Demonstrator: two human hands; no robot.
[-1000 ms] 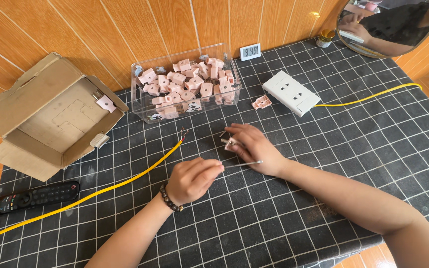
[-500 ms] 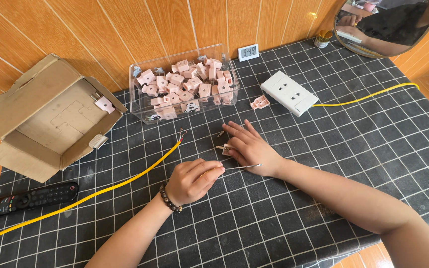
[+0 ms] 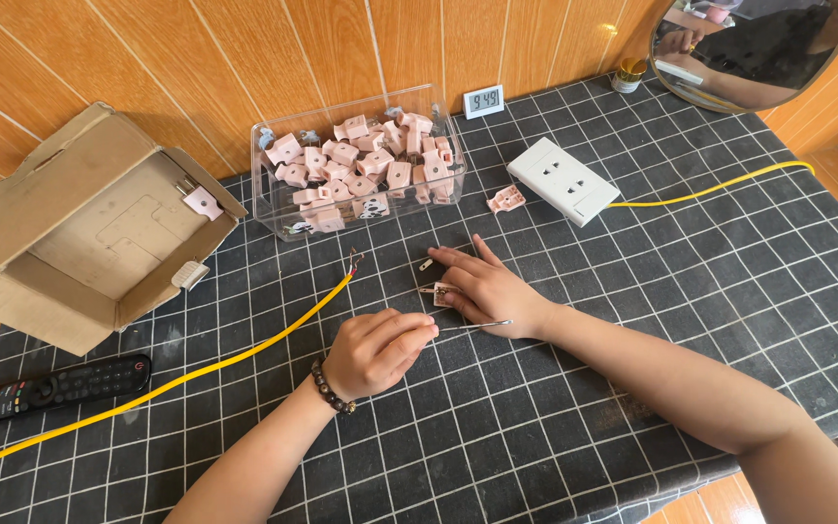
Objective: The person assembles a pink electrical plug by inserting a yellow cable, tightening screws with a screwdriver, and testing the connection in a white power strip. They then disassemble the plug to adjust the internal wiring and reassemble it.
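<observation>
View from above of a table covered by a black cloth [image 3: 632, 320] with a white grid; two bare forearms reach in from the bottom edge. Near the centre, the left hand [image 3: 375, 351], a bead bracelet at its wrist, is curled closed with fingertips pinched on one end of a thin metal rod [image 3: 477, 325]; the right hand [image 3: 487, 289] lies flat and open just to the right, fingers spread, pressing a small pink plastic part [image 3: 441, 292] against the cloth, the rod passing under its palm. A tiny metal piece [image 3: 425, 264] lies just above the fingers. A yellow cable [image 3: 235, 354] runs from the lower left to a bared end near the hands. Top centre stands a clear plastic box [image 3: 356, 165] full of pink parts; right of it lies a white socket plate [image 3: 563, 180]; upper left, an open cardboard box [image 3: 89, 228]; lower left, a black remote control [image 3: 55, 388].
</observation>
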